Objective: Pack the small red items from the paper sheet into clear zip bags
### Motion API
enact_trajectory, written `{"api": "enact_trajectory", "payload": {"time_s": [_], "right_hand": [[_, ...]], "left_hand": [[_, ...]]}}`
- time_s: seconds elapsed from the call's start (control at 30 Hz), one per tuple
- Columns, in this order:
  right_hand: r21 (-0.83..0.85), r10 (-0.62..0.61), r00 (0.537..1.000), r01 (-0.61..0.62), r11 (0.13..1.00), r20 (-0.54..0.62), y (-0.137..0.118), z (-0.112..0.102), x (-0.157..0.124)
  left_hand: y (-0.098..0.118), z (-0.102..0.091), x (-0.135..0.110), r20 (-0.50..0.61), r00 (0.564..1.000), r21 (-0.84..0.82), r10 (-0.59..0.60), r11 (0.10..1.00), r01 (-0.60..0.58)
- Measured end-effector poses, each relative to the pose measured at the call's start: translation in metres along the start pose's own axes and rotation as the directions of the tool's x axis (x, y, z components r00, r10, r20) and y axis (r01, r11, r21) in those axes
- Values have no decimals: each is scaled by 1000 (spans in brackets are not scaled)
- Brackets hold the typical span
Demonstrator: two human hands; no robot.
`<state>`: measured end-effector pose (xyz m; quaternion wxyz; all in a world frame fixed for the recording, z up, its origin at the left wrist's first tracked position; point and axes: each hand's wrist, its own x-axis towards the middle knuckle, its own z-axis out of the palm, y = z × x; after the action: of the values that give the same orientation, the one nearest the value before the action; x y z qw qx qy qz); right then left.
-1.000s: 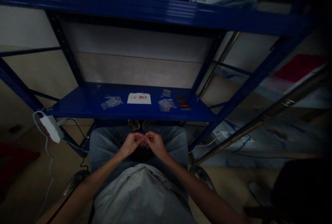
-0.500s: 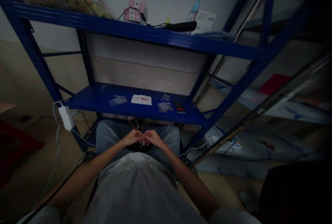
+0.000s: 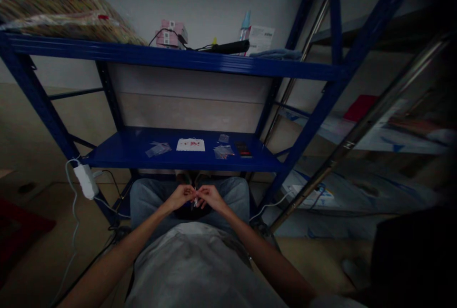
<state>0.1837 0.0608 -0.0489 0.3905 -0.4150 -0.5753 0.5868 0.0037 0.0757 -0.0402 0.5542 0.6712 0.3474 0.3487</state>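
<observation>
My left hand (image 3: 180, 197) and my right hand (image 3: 211, 197) meet above my lap, fingertips nearly touching. Between them, both pinch a tiny clear, glinting item (image 3: 195, 202), too small to identify. Well ahead of them, a blue steel shelf (image 3: 117, 155) holds a white card with red specks (image 3: 190, 144), a clear plastic bag (image 3: 157, 149), a bag of small coloured pieces (image 3: 223, 152), a small clear packet (image 3: 223, 138) and a dark flat box with red marks (image 3: 243, 150). My hands touch none of these.
My knees in grey-blue trousers (image 3: 150, 198) lie below the shelf. A white power adapter (image 3: 85, 181) hangs on its cable at the left upright. The upper blue shelf (image 3: 178, 59) carries pink boxes (image 3: 170, 34) and a black cylindrical object (image 3: 228, 47). A steel pole (image 3: 357, 132) crosses the right.
My view has tilted upward, so the shelves sit lower in the frame and more of the upper shelf shows. My hands stay together, pinching at the same spot.
</observation>
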Motion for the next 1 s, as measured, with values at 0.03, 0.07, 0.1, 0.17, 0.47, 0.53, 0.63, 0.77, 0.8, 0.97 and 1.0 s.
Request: {"api": "enact_trajectory", "payload": {"time_s": [0.03, 0.07, 0.1, 0.17, 0.47, 0.53, 0.63, 0.77, 0.8, 0.97, 1.0], "right_hand": [[-3, -4, 1000, 4, 1000, -9, -1, 0, 0], [-7, -7, 1000, 6, 1000, -12, -2, 0, -1], [-13, -8, 1000, 8, 1000, -10, -2, 0, -2], [-23, -10, 1000, 11, 1000, 22, -4, 0, -3], [-103, -72, 987, 87, 991, 145, -11, -4, -4], [-108, -69, 986, 86, 990, 154, -9, -3, -2], [-95, -48, 985, 64, 993, 167, -4, -3, -1], [-90, 4, 983, 13, 996, 185, 0, -4, 1], [-91, 13, 981, 5, 996, 196, 1, -4, 1], [-91, 35, 983, -19, 996, 182, 3, -5, 4], [-93, 42, 986, -26, 995, 164, 3, -5, 5]], "left_hand": [[0, 0, 0, -1, 1000, 1, 2, 1000, -2], [0, -1, 0, 0, 1000, 1, 2, 1000, -2], [1, -1, -1, 4, 1000, 0, 1, 1000, -1], [1, -1, -3, 20, 1000, -7, -2, 1000, 3], [8, -6, -2, 70, 998, -12, 5, 1000, -4], [7, -7, -1, 76, 997, -4, 0, 1000, 0], [4, -7, -1, 77, 997, 7, -12, 1000, 11], [-1, -5, -2, 70, 997, 18, -12, 1000, 11], [-3, -5, -1, 67, 998, 21, -7, 1000, 6], [-11, -1, 3, 12, 999, 50, 30, 998, -31], [-12, -1, 4, -3, 999, 59, 39, 998, -39]]}}
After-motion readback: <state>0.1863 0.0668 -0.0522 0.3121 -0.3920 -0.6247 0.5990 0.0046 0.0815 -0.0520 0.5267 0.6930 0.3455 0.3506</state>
